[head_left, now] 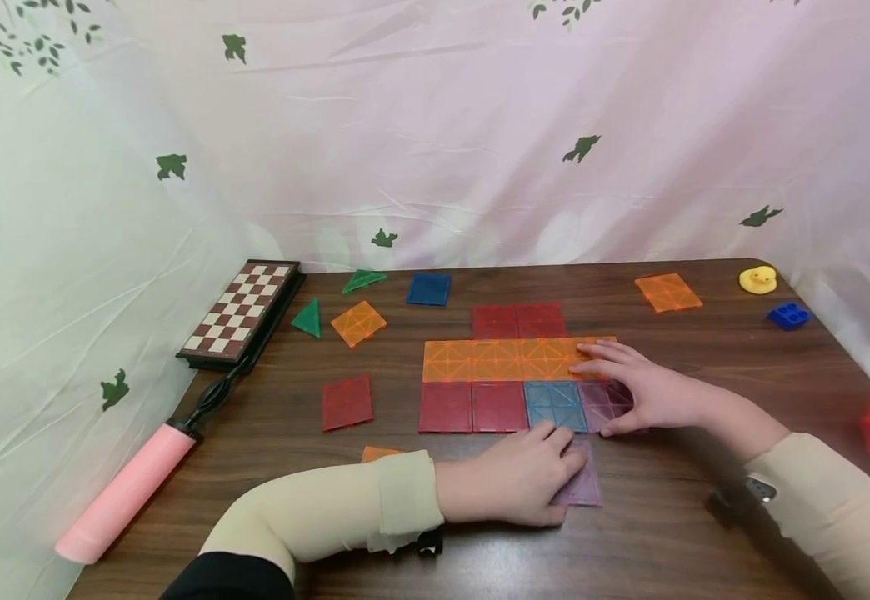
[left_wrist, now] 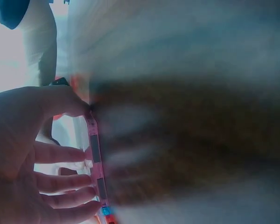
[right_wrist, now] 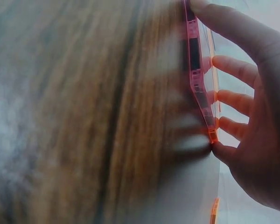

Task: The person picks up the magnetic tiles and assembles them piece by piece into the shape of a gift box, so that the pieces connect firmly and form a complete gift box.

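Observation:
My left hand [head_left: 513, 477] lies over a loose light purple magnetic tile [head_left: 585, 479], its thumb at the near edge. The left fingers reach toward the blue tile [head_left: 552, 403] in the row beyond. In the left wrist view the thumb meets one end of a pink-purple edge [left_wrist: 96, 149], with fingers along it. My right hand [head_left: 652, 387] spreads over the right end, fingertips on the orange strip [head_left: 495, 360] and thumb by the purple row tile [head_left: 602, 402]. Two dark red tiles [head_left: 446, 407] continue this row leftward; a red pair [head_left: 517, 321] lies behind the strip.
Around lie a red tile [head_left: 347, 403], orange tiles [head_left: 358, 323], a blue square [head_left: 428, 289] and green triangles [head_left: 307, 318]. At left are a chessboard [head_left: 240, 310] and a pink hand pump [head_left: 131, 492]. A rubber duck [head_left: 758, 280] and a blue brick [head_left: 788, 316] stand back right.

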The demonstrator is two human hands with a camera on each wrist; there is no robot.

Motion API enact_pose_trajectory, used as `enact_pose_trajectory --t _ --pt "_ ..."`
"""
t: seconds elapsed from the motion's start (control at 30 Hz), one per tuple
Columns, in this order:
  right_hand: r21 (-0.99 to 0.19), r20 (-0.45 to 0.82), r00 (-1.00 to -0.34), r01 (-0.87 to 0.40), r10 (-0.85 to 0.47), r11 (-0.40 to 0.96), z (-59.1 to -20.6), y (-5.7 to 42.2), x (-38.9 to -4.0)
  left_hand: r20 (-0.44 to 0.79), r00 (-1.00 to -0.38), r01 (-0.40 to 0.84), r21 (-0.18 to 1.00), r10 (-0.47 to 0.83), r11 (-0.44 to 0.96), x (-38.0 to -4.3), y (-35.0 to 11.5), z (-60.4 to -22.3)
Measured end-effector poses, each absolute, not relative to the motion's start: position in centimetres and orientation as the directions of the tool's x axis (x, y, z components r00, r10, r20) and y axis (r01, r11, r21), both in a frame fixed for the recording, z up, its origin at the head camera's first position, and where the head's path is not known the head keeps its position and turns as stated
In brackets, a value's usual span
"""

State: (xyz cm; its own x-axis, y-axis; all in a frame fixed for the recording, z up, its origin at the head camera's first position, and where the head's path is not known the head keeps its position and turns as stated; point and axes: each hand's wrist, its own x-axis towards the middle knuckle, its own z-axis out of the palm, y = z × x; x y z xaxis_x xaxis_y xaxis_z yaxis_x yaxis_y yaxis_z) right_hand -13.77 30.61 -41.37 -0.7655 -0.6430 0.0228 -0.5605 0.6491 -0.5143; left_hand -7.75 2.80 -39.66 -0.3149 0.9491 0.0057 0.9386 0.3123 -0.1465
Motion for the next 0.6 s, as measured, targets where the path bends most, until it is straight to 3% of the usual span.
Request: enact_pose_trajectory --t 0.2,0.4,0.6 --pt "-0.526 0.001 -0.771 -0.542 -0.637 0.656 -41.1 30.4 -13.7 -0.007 -0.325 0.935 -0.151 0.946 0.32 -8.0 3.1 -39.5" --pt "-0.527 -0.031 -0.78 -0.519 -0.625 0.673 -40.9 30.3 -13.8 -0.028 -0.366 0.929 0.044 0.93 0.367 -8.3 0.1 -37.8" --pt "-0.511 -0.029 -0.786 -0.519 -0.618 0.685 -41.0 30.3 -13.8 -0.028 -0.391 0.893 0.23 0.92 0.387 -9.1 -7.9 -36.5"
